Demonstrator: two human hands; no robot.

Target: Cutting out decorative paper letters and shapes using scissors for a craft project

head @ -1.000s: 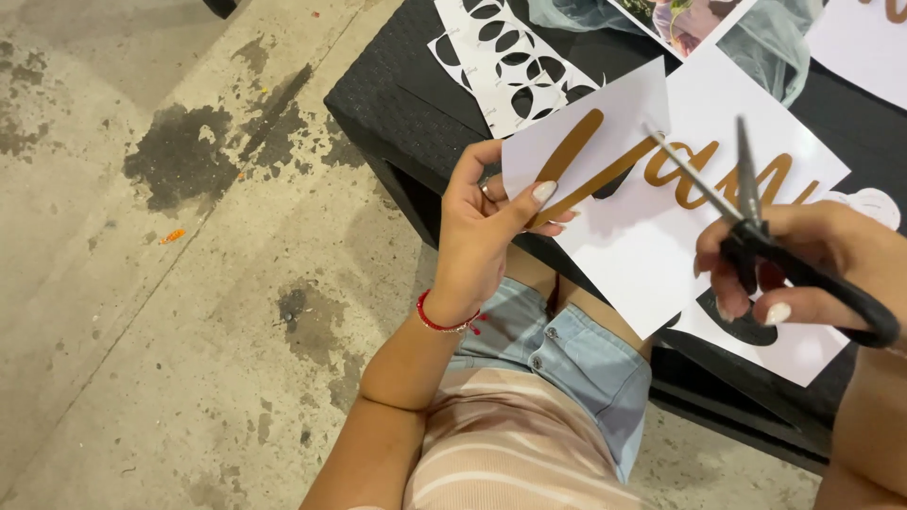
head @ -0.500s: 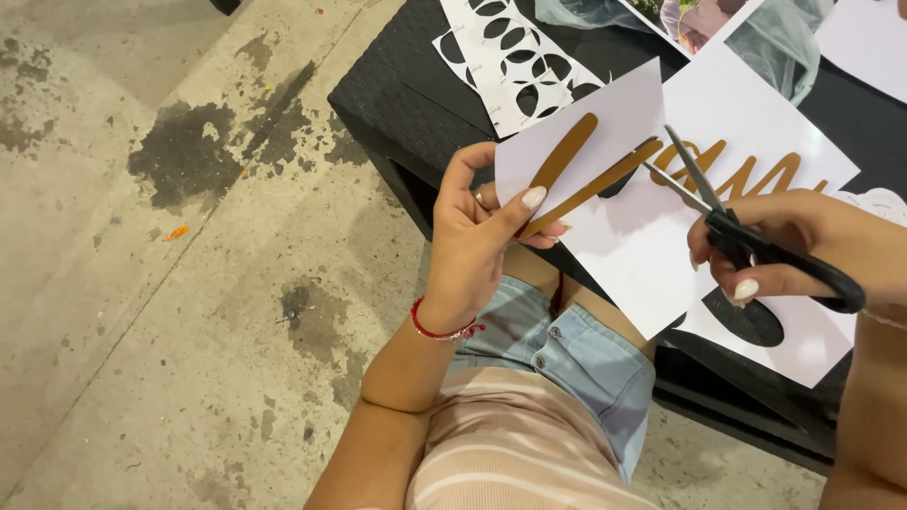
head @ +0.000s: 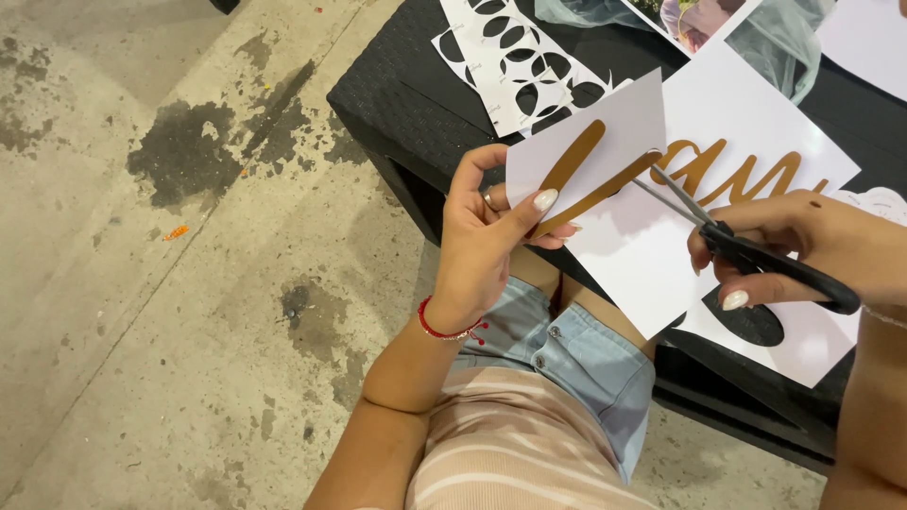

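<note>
Pinching a paper piece (head: 605,142) above the worktop (head: 397,94), your left hand (head: 487,236) is steadying it while your right hand (head: 803,246), fingers closed on scissors (head: 746,250), is cutting its edge.

Only one view on my feed: head cam, worn by the person, looking steeply down past the chest and lap. Faces fwd and a bit right, so the black tabletop (head: 406,94) fills upper right, concrete floor (head: 142,331) the left half. Close range; both hands sit mid-frame, right arm cut off at the edge. No 2nd view, so no overlap.
</note>
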